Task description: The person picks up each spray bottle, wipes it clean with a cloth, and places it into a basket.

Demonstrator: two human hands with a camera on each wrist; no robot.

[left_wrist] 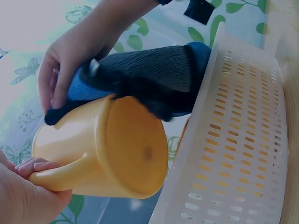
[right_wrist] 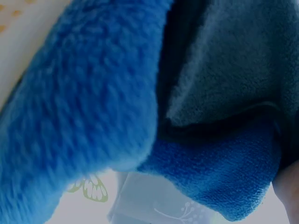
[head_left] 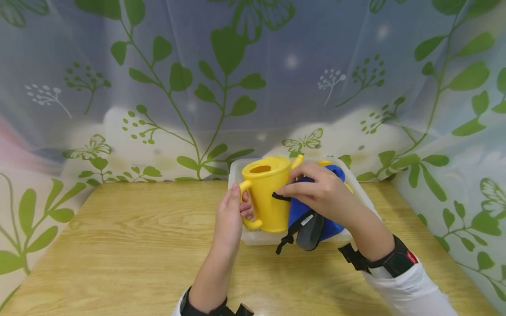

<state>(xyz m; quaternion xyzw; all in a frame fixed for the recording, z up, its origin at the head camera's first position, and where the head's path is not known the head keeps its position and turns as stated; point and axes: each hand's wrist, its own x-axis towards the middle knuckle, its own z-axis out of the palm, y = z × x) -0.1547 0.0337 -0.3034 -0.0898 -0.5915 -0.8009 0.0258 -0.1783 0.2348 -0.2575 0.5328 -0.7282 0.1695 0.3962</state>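
Note:
My left hand (head_left: 229, 215) grips the handle of a yellow watering can (head_left: 270, 197), which is held upright above the near side of a white basket. With thumb and fingers, my right hand (head_left: 324, 191) pinches a black strip on a blue fleece item (head_left: 298, 210) with black trim, a grey panel and a dangling black cord. The fleece is bunched beside the can, against its right side. Its exact kind cannot be told. In the left wrist view, the can's round base (left_wrist: 140, 149) faces the camera. Blue fleece (right_wrist: 93, 84) fills most of the right wrist view.
The white perforated basket (left_wrist: 233, 121) stands on a wooden table (head_left: 138, 245), close to the back. Something yellow (head_left: 325, 163) shows inside it, mostly hidden. A curtain (head_left: 178, 109) printed with green leaves hangs behind and at both sides.

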